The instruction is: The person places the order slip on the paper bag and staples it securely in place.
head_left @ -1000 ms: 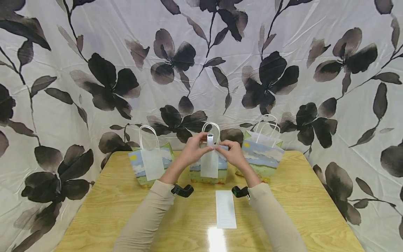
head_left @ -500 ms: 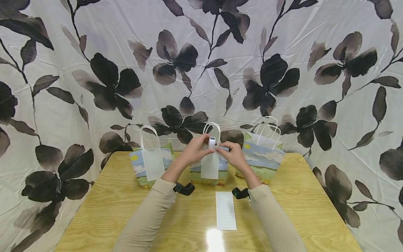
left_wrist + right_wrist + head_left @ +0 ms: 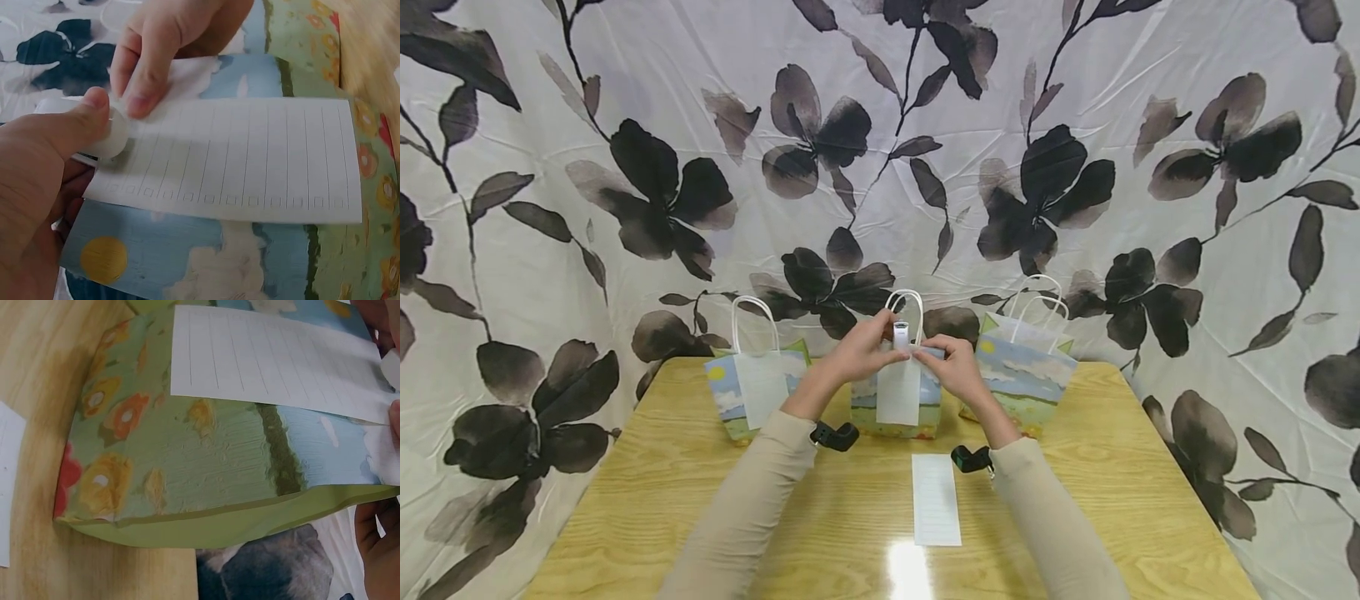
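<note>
- The left hand (image 3: 862, 350) has its thumb and fingers squeezed on a small white tool (image 3: 901, 335).
- The white tool is at the top of the middle bag (image 3: 931, 410), touching the list (image 3: 898, 402) there.
- That list has lines and little boxes and lies flat on the near side of the bag.
- The right hand (image 3: 955, 364) pinches the top edge of the middle bag, with its thumb by the list.
- The left bag (image 3: 730, 402) has a white paper (image 3: 762, 390) on its near side too.
- The right bag (image 3: 1024, 367) stands just beside the right hand, with its picture showing.
- A loose paper (image 3: 936, 500) lies on the table (image 3: 617, 500), nearer than the bags.
- A flowery cloth (image 3: 925, 217) hangs on the far side.
</note>
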A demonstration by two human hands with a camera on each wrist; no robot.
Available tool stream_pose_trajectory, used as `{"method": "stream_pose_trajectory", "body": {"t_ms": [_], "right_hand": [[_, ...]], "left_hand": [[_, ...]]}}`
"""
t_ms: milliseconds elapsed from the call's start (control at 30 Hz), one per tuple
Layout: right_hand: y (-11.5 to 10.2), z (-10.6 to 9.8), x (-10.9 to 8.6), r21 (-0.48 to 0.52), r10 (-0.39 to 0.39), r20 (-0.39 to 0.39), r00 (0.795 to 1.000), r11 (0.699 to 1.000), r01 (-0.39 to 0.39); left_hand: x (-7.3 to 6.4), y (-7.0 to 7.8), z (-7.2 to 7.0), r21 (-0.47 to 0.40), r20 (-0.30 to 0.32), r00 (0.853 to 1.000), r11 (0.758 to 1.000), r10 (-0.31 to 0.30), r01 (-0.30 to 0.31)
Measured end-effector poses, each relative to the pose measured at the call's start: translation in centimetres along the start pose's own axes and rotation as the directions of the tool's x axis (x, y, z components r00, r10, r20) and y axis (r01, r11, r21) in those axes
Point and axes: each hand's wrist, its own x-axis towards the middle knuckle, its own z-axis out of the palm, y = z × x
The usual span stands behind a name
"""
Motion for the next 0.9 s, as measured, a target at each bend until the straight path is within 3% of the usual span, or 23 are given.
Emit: {"method": "stream_pose_trajectory", "body": {"t_ms": [200, 467, 700, 900], "right_hand": [[0.7, -0.1, 0.0, 0.021, -0.008, -0.004, 1.0, 1.0, 0.008], [0.1, 0.1, -0.2, 0.003, 0.072, 0.029, 0.997, 0.997, -0.072], [-0.1, 0.5, -0.3, 0.082, 0.161, 0.088, 0.983, 0.982, -0.168], [-0.4, 0.7, -0.1, 0.136, 0.159, 0.103, 0.982, 0.976, -0.172]], "left_hand": [[0.5, -0.1, -0.2, -0.01, 0.044, 0.999, 1.0, -0.001, 0.001], [0.6, -1.0, -0.2, -0.119, -0.05, 0.998, 0.991, 0.05, -0.055], [0.8, -1.4, 0.1, -0.265, -0.056, 0.998, 0.963, 0.04, -0.054], [0.7, -1.5, -0.1, -0.283, -0.047, 0.999, 0.959, 0.017, -0.029]]}}
